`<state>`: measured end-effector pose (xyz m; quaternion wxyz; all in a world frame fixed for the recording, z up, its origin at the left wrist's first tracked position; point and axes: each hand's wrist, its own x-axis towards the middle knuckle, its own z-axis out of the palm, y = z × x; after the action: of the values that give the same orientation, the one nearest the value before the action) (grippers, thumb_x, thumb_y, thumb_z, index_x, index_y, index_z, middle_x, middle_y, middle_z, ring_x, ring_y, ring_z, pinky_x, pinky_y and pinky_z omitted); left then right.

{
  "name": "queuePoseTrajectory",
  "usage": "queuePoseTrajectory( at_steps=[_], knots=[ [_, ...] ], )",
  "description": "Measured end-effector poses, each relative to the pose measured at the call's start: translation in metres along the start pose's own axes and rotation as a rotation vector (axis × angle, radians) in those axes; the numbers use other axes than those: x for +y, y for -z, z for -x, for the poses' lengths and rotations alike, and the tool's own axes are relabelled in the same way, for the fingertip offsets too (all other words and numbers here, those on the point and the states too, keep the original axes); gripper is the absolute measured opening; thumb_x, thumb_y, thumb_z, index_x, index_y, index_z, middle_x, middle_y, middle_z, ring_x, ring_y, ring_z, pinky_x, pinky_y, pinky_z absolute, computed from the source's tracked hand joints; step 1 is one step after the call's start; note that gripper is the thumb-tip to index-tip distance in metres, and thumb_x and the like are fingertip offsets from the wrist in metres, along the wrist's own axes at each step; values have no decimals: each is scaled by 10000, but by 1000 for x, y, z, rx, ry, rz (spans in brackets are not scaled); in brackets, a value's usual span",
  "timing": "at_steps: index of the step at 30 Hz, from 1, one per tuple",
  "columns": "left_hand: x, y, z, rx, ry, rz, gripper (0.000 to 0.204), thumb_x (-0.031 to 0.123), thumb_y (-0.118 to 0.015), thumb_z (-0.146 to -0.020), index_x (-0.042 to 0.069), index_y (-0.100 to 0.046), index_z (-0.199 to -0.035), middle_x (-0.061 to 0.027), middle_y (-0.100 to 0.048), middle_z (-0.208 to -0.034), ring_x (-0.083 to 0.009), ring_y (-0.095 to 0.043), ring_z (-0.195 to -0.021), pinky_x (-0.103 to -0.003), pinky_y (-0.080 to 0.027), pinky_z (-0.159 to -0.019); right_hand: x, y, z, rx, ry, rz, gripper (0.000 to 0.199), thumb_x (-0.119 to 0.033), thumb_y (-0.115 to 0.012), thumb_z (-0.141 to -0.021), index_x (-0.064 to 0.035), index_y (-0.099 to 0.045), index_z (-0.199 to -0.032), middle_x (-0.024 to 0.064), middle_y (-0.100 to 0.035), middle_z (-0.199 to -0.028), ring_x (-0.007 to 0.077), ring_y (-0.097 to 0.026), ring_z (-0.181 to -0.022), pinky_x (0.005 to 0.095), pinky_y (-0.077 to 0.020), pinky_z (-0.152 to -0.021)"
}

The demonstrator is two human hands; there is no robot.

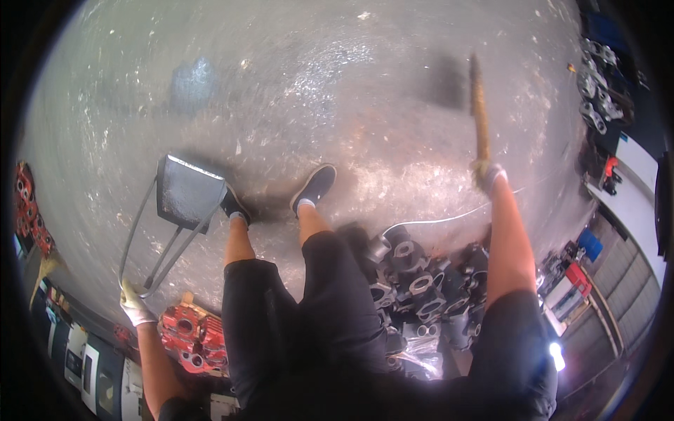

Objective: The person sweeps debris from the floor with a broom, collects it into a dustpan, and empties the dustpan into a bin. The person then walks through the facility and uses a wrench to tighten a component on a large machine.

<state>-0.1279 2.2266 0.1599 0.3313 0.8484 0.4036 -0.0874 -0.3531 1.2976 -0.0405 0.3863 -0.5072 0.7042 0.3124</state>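
A grey, scuffed floor [295,105] filled most of the view, pale flecks scattered over it. Next in size were the person's dark shorts [337,295], with bare legs reaching down to the floor. To the right of the legs lay a big pile of dark metal parts [414,266], many of them ring-shaped, heaped against one another. A long white panel [639,168] stood at the far right edge, and grey metal parts [597,84] lay beyond it. Red metal parts [189,330] sat on the left, between the left forearm and the shorts.

The dustpan [188,191], a dark grey pan with a bent tube handle [133,231], was out in front on the left, just beside the left shoe [235,203]; whether it touched the floor could not be told. The stick [480,112], yellow-brown and narrowing to a point, stretched forward on the right, well apart from the dustpan. A dark blur showed beside its far end, too unclear to name.

The left hand [133,302], in a pale glove, had its fingers curled around the near end of the tube handle. The right hand [489,177], also gloved and a little blurred, had its fingers closed around the near end of the stick. The right shoe [316,186] stood flat, and a thin white cord [449,220] curved from the pile toward the right forearm.
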Motion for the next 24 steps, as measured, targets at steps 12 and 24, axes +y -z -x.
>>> queuePoseTrajectory(
  at_steps=[12, 24],
  knots=[
    [-5, 13, 11, 59, 19, 111, 435, 411, -604, -942, 123, -521, -628, 31, -502, -610, -77, -440, -587, -257, -351, -576, -45, -280, 134, -518, 102, 208, 146, -109, -691, -756, -72, -633, -885, 67, -621, -712, 204, -627, -604, 323, -492, -494],
    [8, -30, -7, -79, -51, 104, 453, 437, -606, -932, 107, -537, -630, 40, -489, -588, -79, -420, -573, -272, -340, -564, 23, -69, 223, -294, 18, -108, 166, -195, -704, -797, -98, -582, -855, 29, -554, -617, 187, -525, -449, 316, -413, -393]
  ],
)
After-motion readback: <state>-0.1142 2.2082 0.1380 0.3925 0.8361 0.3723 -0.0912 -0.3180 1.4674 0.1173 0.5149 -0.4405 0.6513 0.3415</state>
